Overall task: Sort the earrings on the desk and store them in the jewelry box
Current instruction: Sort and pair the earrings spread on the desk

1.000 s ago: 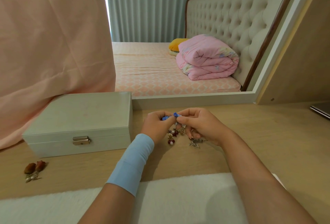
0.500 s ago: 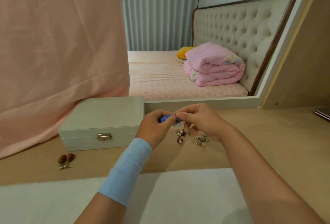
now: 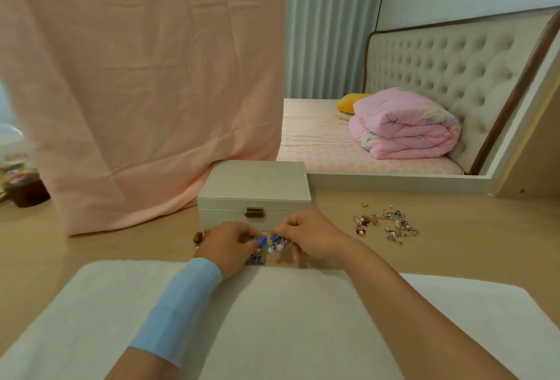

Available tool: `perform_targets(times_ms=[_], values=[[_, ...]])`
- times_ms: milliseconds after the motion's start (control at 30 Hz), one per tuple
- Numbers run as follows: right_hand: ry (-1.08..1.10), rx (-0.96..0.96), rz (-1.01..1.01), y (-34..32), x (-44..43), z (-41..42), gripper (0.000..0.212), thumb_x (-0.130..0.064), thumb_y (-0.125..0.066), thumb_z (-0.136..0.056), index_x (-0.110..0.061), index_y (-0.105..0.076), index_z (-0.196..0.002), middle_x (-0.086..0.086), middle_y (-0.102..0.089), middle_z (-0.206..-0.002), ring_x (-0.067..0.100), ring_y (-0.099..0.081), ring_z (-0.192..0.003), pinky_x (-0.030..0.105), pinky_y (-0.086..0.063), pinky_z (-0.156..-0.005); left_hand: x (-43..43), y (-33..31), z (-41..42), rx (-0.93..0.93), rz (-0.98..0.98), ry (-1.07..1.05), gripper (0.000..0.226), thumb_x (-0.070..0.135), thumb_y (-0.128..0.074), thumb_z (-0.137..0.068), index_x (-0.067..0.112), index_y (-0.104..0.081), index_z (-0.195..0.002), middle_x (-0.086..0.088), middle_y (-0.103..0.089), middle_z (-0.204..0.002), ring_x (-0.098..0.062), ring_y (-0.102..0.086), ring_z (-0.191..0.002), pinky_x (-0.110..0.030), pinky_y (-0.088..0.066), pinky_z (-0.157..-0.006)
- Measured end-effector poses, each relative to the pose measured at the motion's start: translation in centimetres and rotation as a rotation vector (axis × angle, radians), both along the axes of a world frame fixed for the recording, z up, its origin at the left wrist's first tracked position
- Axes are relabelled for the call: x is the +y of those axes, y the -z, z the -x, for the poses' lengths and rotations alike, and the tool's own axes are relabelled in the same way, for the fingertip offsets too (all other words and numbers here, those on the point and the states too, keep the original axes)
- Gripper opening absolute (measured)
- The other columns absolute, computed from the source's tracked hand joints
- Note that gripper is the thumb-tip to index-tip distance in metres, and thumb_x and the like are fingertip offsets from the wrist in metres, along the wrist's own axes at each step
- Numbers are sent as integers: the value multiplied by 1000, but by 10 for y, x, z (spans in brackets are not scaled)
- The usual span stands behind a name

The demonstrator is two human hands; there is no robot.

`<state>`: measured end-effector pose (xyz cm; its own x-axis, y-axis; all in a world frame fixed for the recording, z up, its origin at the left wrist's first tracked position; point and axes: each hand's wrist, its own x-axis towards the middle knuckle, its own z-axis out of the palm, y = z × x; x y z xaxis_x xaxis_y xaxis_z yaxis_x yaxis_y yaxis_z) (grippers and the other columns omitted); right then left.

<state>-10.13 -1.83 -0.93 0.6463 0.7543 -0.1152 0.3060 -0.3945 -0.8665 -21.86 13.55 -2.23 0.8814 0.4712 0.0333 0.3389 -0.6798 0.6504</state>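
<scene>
Low in the centre of the frame, the left hand (image 3: 230, 248) and the right hand (image 3: 309, 235) nearly meet over the pale wood-grain desk (image 3: 106, 246). Each has its fingers curled, pinching one small blue earring between thumb and fingertips: the left blue earring (image 3: 262, 240) and the right blue earring (image 3: 275, 238) are bow-like bits of glossy blue, almost touching. Round white beads (image 3: 279, 247) dangle just below them. A smooth light-blue wristband (image 3: 181, 304) wraps the left forearm. Just behind the hands stands the jewelry box (image 3: 254, 188), a cream rectangular case with a fine woven-looking skin, its lid down and a small brassy metal clasp (image 3: 254, 212) at the front. To the right of centre a loose heap of earrings (image 3: 389, 223) lies scattered on the desk, gold and silver glints with a few red and pearly dots, well apart from the hands. A pair of brown earrings (image 3: 198, 237) peeks out at the left hand's edge. A soft white mat (image 3: 288, 319) fills the bottom of the frame. A wrinkled peach cloth (image 3: 145, 76) hangs across the upper left, and at the right are a puffy pink quilt (image 3: 406, 125) and a button-tufted headboard (image 3: 448, 67).
</scene>
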Motion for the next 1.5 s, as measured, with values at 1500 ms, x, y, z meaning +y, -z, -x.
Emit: perform_targets(times_ms=[1500], values=[[-90,-661,351,13,37,23,24,-38,-68,-93,-33,-74,-116,-8,-68,-112,15,-63,-102,32,-53,-84,37,19,4,6,-421,38,20,35,-61,-92,41,-72,-108,10,-65,-112,-16,-51,-107,-27,-38,-82]])
